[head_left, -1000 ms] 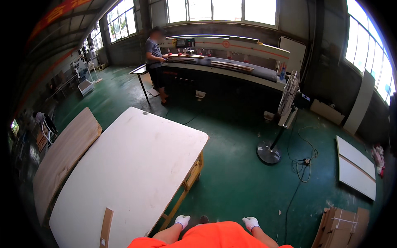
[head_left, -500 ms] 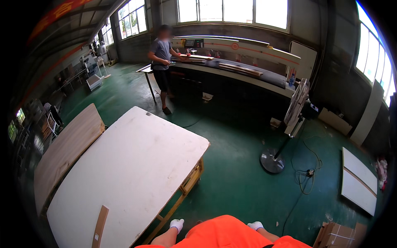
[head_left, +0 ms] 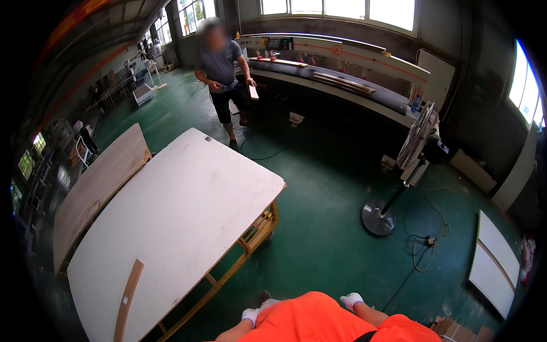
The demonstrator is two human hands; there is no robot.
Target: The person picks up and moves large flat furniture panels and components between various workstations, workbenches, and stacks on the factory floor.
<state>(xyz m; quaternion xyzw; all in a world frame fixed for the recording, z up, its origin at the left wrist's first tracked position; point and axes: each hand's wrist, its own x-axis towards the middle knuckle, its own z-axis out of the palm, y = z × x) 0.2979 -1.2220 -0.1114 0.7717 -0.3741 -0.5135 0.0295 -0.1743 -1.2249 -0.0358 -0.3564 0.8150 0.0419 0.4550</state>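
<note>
The left hand (head_left: pixel 249 315), in a white glove, is hanging low in front of the orange-clad body, holding nothing; whether its fingers are spread or curled cannot be told. The right hand (head_left: pixel 351 300), also white-gloved, is sitting level with it and is likewise holding nothing, finger spread unclear. Both are hanging over the green painted floor (head_left: pixel 325 188), well apart from any workpiece, consistent with a person standing or walking rather than handling.

Nearest the left hand, the large white rectangular board (head_left: pixel 171 228) is lying flat on a wooden frame bench (head_left: pixel 250 236), overhanging its edges. A narrow curved wooden strip (head_left: pixel 128 299) is resting near the board's near corner. A pale wooden panel (head_left: pixel 99 185) is lying beside the far left edge.

A pedestal fan (head_left: pixel 419 142) and its trailing yellow cable (head_left: pixel 424 251) are occupying the floor to the right. Another person (head_left: pixel 222 68) is standing beyond the bench, holding a small wooden piece (head_left: pixel 253 91), before a long machine (head_left: pixel 342 68). White panels (head_left: pixel 496 262) are lying at far right.
</note>
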